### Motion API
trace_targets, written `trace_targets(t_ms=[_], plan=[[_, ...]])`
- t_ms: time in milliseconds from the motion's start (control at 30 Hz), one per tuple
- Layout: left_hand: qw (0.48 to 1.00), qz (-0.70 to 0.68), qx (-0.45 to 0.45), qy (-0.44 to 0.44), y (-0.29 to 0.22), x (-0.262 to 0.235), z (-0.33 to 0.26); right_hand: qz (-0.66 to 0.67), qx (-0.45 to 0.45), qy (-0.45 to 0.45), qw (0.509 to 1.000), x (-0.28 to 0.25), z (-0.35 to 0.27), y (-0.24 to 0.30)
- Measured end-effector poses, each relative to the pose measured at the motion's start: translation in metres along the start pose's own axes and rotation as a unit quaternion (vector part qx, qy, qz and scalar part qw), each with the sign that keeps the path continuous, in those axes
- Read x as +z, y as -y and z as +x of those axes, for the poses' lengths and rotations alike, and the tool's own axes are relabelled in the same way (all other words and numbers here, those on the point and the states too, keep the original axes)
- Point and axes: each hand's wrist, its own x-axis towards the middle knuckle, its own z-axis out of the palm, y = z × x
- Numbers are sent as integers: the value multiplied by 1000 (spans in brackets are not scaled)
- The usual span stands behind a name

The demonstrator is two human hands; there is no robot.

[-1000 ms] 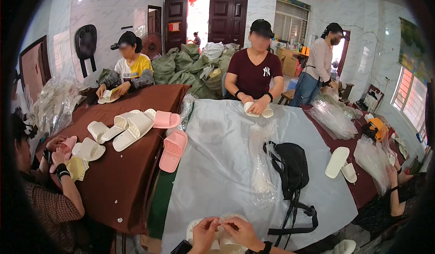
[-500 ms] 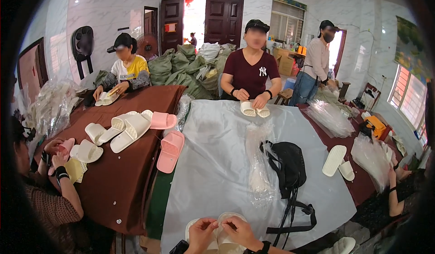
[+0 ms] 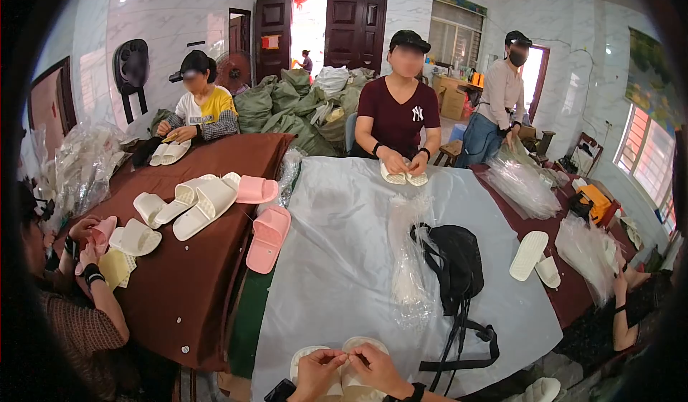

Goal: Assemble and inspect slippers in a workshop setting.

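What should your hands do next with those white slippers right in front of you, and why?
Probably keep pinching and work the fingertips a bit further. The left hand and right hand meet fingertip to fingertip over the pair of white slippers, gripping something too small to make out, so that fiddly bit looks unfinished.

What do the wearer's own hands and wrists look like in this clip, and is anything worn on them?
Both hands are bare, with no gloves. The left hand shows no ring that I can make out, and a dark edge sits at its wrist by the lower rim, too cut off to tell what it is. The right hand has a black band, like a watch or strap, around its wrist. No sleeves show.
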Motion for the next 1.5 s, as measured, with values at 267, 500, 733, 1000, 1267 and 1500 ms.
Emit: trace_targets(t_ms=[267, 500, 733, 1000, 1267, 1500], plan=[[1000, -12, 4, 19, 7, -1, 1, -13, -19, 15, 1000, 2, 0, -10], [997, -50, -49, 31, 17, -7, 7, -4, -42, 15, 999, 0, 4, 0], [996, -66, -39, 36, 24, -8, 9, 32, -22, 7, 999, 2, 1, -3], [1000, 24, 17, 5, 17, -3, -1, 12, -25, 29, 999, 0, 1, -4], [995, 94, 26, -29, 25, -2, 4, -19, -49, 30, 998, 1, 6, -3], [994, -86, 25, -62, 55, -2, 10, 20, -39, -8, 999, 7, 1, -11]])
